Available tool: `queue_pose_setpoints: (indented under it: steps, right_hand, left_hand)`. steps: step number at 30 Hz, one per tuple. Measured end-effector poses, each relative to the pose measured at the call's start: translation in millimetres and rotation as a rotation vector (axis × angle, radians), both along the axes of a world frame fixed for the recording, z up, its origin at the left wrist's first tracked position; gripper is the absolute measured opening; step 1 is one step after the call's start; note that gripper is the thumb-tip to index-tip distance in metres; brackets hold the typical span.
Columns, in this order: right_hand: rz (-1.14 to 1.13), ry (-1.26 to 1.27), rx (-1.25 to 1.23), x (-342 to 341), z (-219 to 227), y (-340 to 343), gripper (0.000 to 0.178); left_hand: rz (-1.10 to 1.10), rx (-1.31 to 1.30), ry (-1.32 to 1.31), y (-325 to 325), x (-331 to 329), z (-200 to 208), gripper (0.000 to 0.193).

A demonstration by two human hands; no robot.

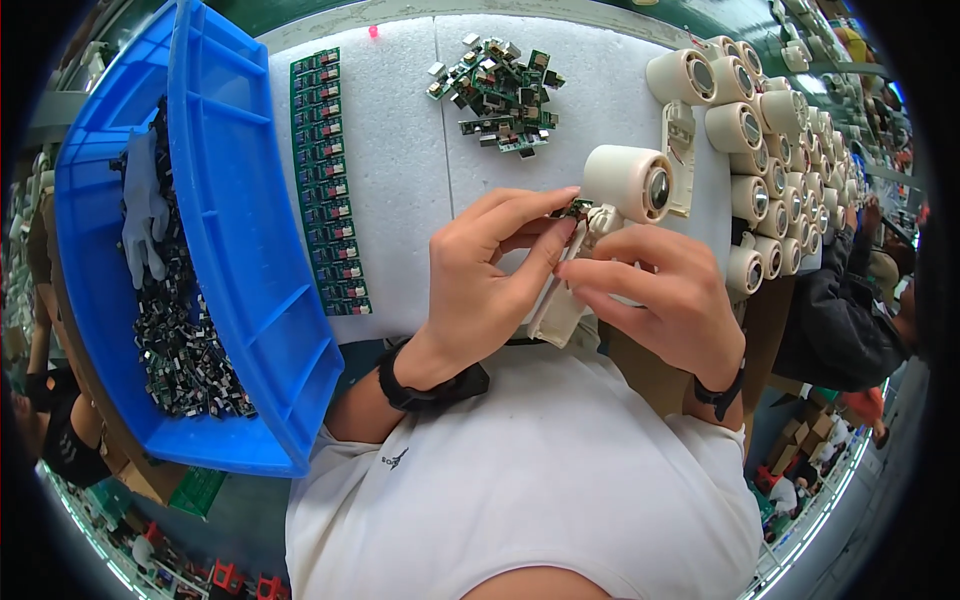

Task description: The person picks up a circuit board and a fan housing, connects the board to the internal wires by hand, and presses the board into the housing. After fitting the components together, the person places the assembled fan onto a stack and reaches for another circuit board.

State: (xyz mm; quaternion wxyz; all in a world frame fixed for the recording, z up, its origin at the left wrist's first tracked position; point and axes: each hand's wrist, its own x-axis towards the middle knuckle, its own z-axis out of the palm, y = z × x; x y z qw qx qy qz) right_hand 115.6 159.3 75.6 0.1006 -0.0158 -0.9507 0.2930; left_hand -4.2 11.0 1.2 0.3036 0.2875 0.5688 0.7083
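Note:
My left hand (482,272) pinches a small green circuit board (576,208) between thumb and fingertips. Just beside the board is a cream handheld fan (612,182), its round head pointing away from me and its opened handle (556,318) slanting down toward my body. Thin dark wires show between the board and the handle. My right hand (668,292) is closed at the handle, thumb and index fingertips pressed together; what they pinch is too small to make out. Beyond the fan head lies a cream handle shell (679,160) with its inside showing.
A pile of loose circuit boards (500,95) sits on the white foam surface (395,170). Left of it lies a long strip of joined boards (330,180). A blue crate (255,250) holds many small boards and a pale glove (146,205). Rows of fan heads (750,195) stand right.

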Motion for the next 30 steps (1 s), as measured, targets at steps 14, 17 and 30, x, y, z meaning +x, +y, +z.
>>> queue_pose_setpoints:
  steps: [14, 17, 30]
  right_hand:
    - [0.105, 0.155, 0.121, -6.1, -23.7, -2.6, 0.024]
    - [-0.003, 0.185, -0.017, -3.0, -28.8, -8.5, 0.021]
    - [-0.373, 0.023, -0.403, -5.4, -16.5, -30.6, 0.013]
  left_hand:
    - [-0.060, -0.110, -0.239, 0.5, -7.6, 7.6, 0.028]
    - [-0.046, -0.102, -0.202, 0.1, -7.6, 6.7, 0.029]
    - [0.009, -0.011, -0.097, 2.4, -4.7, -2.2, 0.028]
